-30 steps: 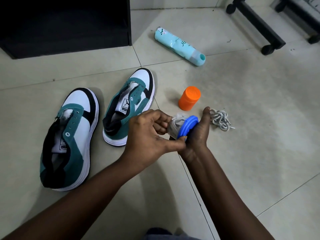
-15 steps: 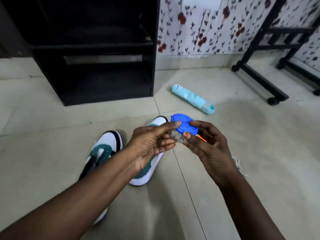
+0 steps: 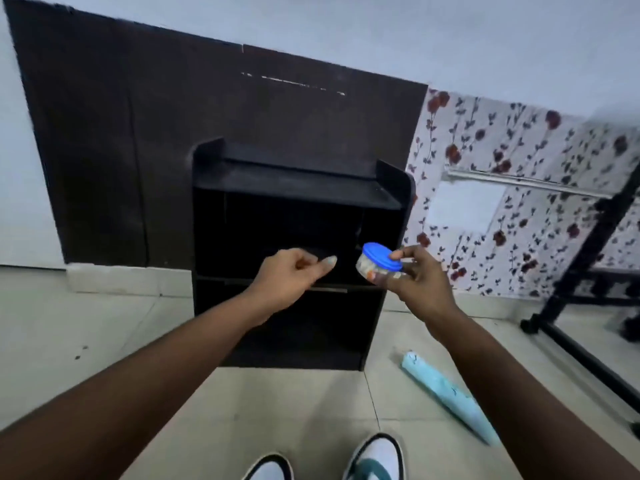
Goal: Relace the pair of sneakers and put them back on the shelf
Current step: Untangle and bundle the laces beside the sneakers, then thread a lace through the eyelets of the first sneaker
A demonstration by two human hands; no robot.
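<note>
While the right hand point(image 3: 420, 282) pinches a small clear tub with a blue round lid point(image 3: 381, 262) before the black wooden shelf point(image 3: 298, 188), the left hand point(image 3: 289, 275) hangs at its nine o'clock, fingers curled on nothing. Two white, black and teal sneaker toes point(image 3: 375, 457) peek in at six o'clock. A pale blue cylindrical bottle point(image 3: 446, 393) lies on the tiled floor point(image 3: 104, 327) at four o'clock.
</note>
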